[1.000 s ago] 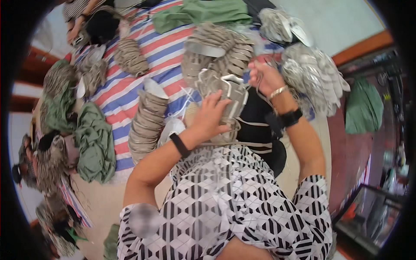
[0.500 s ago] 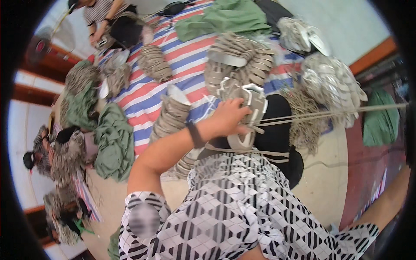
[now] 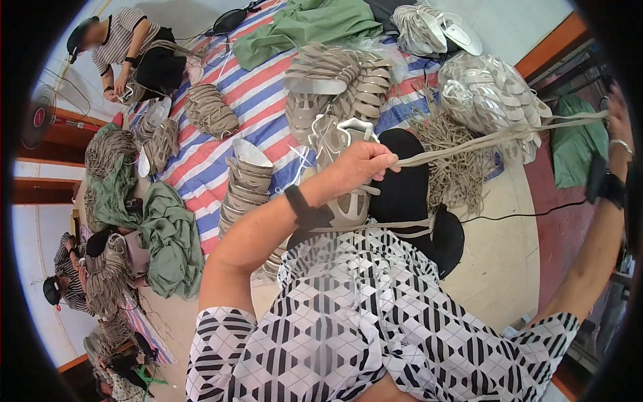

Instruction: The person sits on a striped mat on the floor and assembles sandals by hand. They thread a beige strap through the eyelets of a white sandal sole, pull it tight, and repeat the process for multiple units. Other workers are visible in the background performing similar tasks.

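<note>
My left hand [image 3: 372,163] is closed on a pair of flat beige shoelaces [image 3: 469,145], just above a beige shoe upper [image 3: 348,204] in front of my lap. The laces stretch almost straight to my right hand [image 3: 619,124] at the far right rim, where they run into its fingers; that hand is partly blurred. The shoe upper has cut-out slots and a pale lining, and my left hand and wrist cover part of it. Behind and right of it lies a black pad [image 3: 402,184]. Another beige lace crosses near my waist.
Stacked shoe uppers [image 3: 244,181] stand on a striped sheet [image 3: 251,100], with more in a clear bag [image 3: 492,100]. A heap of loose laces [image 3: 455,164] lies at the right. Green cloths [image 3: 171,241] lie around. A co-worker [image 3: 130,47] sits at the far left, others beyond.
My left hand has moved off the shoe upper and now grips the laces. My right hand has come into view at the right rim. The whole view has shifted slightly.
</note>
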Tool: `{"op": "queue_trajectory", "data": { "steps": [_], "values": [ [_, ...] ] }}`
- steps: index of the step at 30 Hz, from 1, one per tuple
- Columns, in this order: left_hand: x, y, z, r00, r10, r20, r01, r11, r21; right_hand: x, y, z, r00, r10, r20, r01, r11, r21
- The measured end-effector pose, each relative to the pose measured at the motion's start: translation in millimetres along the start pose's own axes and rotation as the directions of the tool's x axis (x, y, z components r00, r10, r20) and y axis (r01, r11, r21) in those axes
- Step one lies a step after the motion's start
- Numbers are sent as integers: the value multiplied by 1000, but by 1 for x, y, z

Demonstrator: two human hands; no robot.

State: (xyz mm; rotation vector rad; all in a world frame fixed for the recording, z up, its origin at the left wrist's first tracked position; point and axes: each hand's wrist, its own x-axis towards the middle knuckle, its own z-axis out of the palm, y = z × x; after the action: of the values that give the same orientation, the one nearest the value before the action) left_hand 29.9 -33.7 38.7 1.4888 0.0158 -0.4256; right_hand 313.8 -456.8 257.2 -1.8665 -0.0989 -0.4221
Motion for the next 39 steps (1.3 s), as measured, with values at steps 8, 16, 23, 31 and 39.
{"op": "queue_trajectory", "data": {
  "steps": [8,16,23,31,39],
  "values": [
    [-4,6,2,977,209,-31,-180,899,399,-267,37,227,50,-197,979,314,934,172],
    [-79,-35,-26,886,262,-383,49,768,639,-316,97,229,51,485,873,-802,541,-253],
    [-72,-50,-5,874,452,-176,-23,400,916,-356,67,258,139,442,886,-285,875,-392],
    [-72,-53,-12,849,493,-189,-32,405,914,-375,77,253,263,249,932,219,925,-309],
    [-88,-62,-1,844,450,-293,6,538,843,-283,50,241,285,306,908,-221,943,-249]
  ]
}}
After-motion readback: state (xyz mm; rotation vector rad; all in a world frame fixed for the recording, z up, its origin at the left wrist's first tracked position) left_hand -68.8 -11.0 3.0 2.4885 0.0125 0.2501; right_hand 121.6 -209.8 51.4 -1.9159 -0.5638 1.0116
